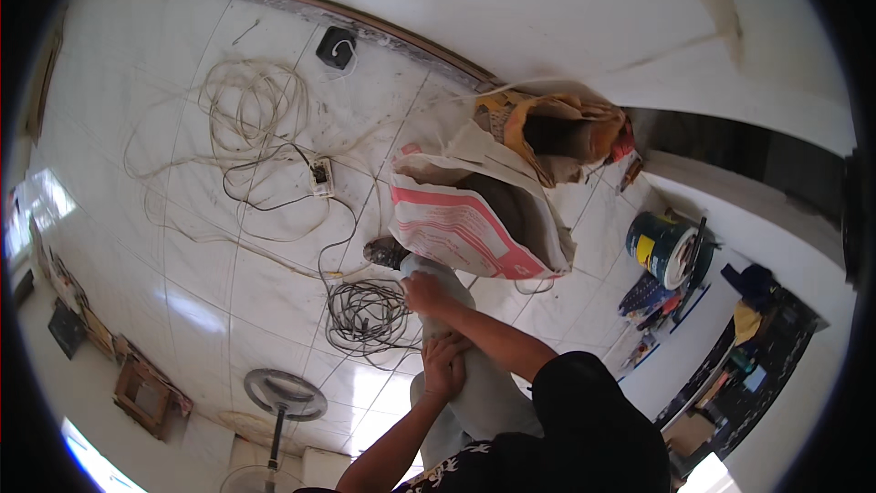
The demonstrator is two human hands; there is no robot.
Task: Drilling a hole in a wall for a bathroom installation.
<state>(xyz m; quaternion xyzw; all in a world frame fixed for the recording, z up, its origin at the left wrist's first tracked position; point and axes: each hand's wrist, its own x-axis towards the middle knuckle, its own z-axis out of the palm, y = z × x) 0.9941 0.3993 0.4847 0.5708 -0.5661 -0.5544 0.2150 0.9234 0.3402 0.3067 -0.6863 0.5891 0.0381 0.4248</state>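
Note:
One of my legs, in grey trousers, stretches forward, its dark shoe (385, 253) on the tiled floor. My right hand (424, 292) is closed on the trouser leg (493, 393) low on the shin. Nearer to me, my left hand (444, 365) is wrapped round the same leg, its fingers curled against the cloth. Just beyond the shoe stands an open white and pink paper sack (456, 219), its mouth gaping toward the right. Left of my hands lies a coil of dark cable (367, 315).
Loose pale cable (255, 110) sprawls over the floor around a socket box (321, 177). A black box (336, 47) sits by the wall. A brown sack (525, 132) stands behind the white one. A pedestal fan (285, 394) is at lower left, a dark bucket (652, 246) at right.

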